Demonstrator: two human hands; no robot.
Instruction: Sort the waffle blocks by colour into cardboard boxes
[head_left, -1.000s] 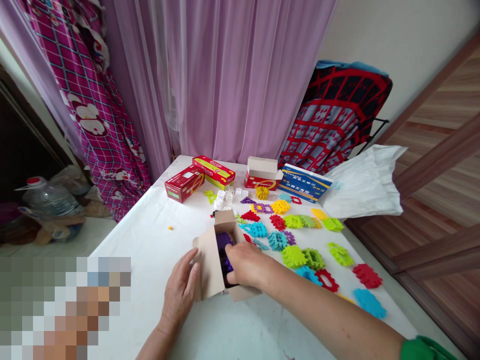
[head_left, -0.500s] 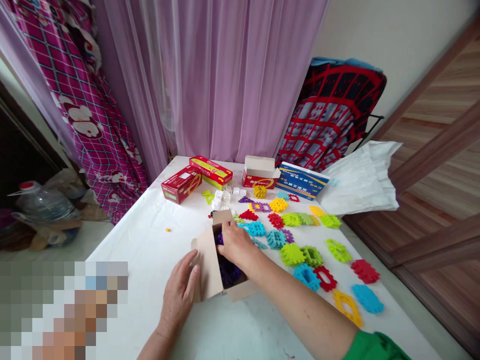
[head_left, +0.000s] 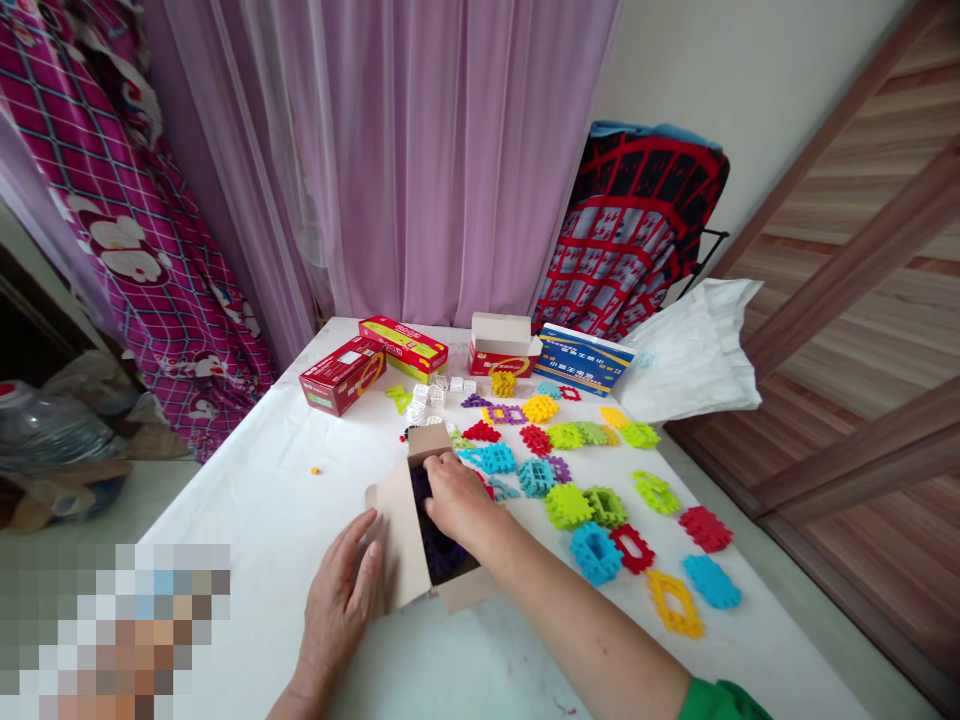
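An open cardboard box [head_left: 401, 548] stands near the table's front, its plain flaps folded outward. Dark purple toothed plastic pieces [head_left: 445, 556] show inside it. My right hand [head_left: 459, 498] reaches over the right side into the box, fingers curled down and closed; the fingertips are hidden, so what they grip cannot be made out. My left hand [head_left: 341, 580] rests against the left flap with thumb and fingers apart, holding nothing. To the right lie toothed interlocking plastic pieces, among them a lime green block [head_left: 568, 506], a blue block [head_left: 595, 553] and a red frame [head_left: 632, 549].
Along the back stand a dark red box [head_left: 343, 375], a red and yellow box [head_left: 403, 348], an open red box [head_left: 504, 358] and a blue box [head_left: 585, 358]. A white bag [head_left: 686, 350] sits at the back right. White pieces [head_left: 427, 400] lie behind the cardboard box.
The whole view has shifted, so the table and everything on it appear slightly further left. My right hand stays in the box, its fingers a little deeper. My left hand keeps its place at the flap.
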